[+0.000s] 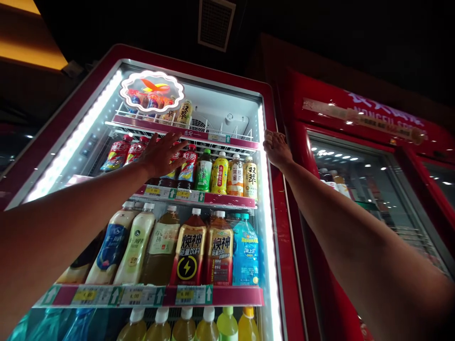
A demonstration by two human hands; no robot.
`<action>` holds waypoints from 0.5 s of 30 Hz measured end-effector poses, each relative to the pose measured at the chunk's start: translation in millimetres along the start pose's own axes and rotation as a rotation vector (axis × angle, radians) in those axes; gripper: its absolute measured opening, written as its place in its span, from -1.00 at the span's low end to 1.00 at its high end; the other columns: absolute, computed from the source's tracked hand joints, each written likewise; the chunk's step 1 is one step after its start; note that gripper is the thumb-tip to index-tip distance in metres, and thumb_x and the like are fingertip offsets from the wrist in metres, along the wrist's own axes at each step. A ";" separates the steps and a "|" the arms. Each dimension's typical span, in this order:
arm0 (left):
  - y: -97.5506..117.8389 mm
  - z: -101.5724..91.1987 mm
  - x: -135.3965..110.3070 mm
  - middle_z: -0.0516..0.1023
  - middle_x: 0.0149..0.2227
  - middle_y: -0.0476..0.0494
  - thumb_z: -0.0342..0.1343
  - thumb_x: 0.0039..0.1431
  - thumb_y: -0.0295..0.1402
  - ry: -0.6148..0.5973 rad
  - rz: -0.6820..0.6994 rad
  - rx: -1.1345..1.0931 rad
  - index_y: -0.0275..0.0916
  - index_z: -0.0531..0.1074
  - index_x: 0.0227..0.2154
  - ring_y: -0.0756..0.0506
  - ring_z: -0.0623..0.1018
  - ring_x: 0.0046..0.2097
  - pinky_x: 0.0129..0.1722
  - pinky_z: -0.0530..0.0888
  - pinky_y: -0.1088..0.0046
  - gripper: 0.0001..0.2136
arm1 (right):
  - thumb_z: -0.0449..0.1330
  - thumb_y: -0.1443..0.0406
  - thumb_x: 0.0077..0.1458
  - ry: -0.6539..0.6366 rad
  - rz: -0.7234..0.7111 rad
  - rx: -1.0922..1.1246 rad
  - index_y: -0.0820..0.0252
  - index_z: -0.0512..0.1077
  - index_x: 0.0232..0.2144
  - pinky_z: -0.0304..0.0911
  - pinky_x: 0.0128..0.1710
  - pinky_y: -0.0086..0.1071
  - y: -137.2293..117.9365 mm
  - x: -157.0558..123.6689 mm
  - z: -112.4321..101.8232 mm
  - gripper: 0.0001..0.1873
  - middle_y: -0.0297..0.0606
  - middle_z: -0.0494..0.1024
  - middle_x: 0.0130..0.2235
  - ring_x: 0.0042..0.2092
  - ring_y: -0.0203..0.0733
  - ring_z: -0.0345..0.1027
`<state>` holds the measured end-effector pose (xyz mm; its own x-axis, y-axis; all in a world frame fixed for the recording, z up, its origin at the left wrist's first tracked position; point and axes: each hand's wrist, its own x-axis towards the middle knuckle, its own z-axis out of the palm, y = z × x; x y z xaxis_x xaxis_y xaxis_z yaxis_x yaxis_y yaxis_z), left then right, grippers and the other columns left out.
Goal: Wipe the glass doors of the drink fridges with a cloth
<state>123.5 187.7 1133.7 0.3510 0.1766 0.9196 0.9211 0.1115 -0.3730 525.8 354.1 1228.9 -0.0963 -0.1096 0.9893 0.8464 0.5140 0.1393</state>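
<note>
My left hand [161,154] reaches up in front of the drinks fridge, fingers spread and holding nothing. It covers part of a row of red-labelled drink bottles [188,166]. Whether it touches the glass I cannot tell. At the right edge of the red-framed fridge door [199,70], my right hand [277,148] is closed on the frame, its fingertips partly hidden. Right of my left hand stand a green tea bottle [204,173], a yellow bottle [220,175] and other labelled bottles on the same shelf.
Lower down, a shelf rail [227,296] with price tags fronts larger bottles, including a blue one [246,253]. More bottles show along the bottom. A glowing sign [152,90] is at the door's upper left. Another red fridge [298,94] adjoins on the right. A vent [216,23] is overhead.
</note>
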 end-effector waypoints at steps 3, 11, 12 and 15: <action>-5.1 5.2 -0.6 -0.02 0.53 -0.14 -0.20 0.44 0.02 0.017 0.002 0.007 -0.07 0.12 0.42 -0.28 -0.01 0.53 0.46 -0.10 -0.16 -0.42 | -0.14 0.23 0.34 0.020 0.053 0.029 0.04 0.27 0.34 -0.02 0.45 0.24 -0.7 6.9 -1.3 -0.42 -0.16 0.35 0.37 0.44 0.10 0.09; -11.0 9.8 -1.5 0.12 0.49 -0.18 -0.19 0.39 0.04 0.082 0.034 -0.046 -0.05 0.27 0.36 -0.29 0.07 0.51 0.45 -0.04 -0.14 -0.42 | -0.08 0.18 0.34 -0.015 -0.009 0.015 0.06 0.24 0.37 -0.07 0.47 0.20 0.4 -13.9 -3.1 -0.40 -0.18 0.29 0.41 0.49 0.09 -0.04; -10.1 8.7 -2.3 0.11 0.49 -0.20 -0.17 0.38 0.04 0.073 0.037 -0.045 -0.09 0.27 0.36 -0.30 0.07 0.51 0.45 -0.04 -0.14 -0.40 | -0.09 0.19 0.33 -0.012 -0.003 0.026 0.06 0.25 0.36 -0.06 0.47 0.21 -0.2 -13.7 -3.9 -0.41 -0.16 0.30 0.40 0.48 0.10 -0.01; -9.1 6.3 -6.5 0.07 0.50 -0.24 -0.10 0.36 0.05 0.046 0.060 -0.045 -0.12 0.24 0.38 -0.34 0.03 0.52 0.45 -0.05 -0.16 -0.38 | -0.12 0.19 0.33 0.029 0.123 0.037 0.07 0.27 0.33 -0.02 0.42 0.32 -11.6 0.7 -2.4 -0.42 -0.08 0.32 0.37 0.43 0.16 0.07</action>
<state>111.7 191.7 1130.3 0.4119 0.1359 0.9010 0.9046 0.0577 -0.4223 517.1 346.0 1227.9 0.0230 -0.0684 0.9974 0.8309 0.5561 0.0190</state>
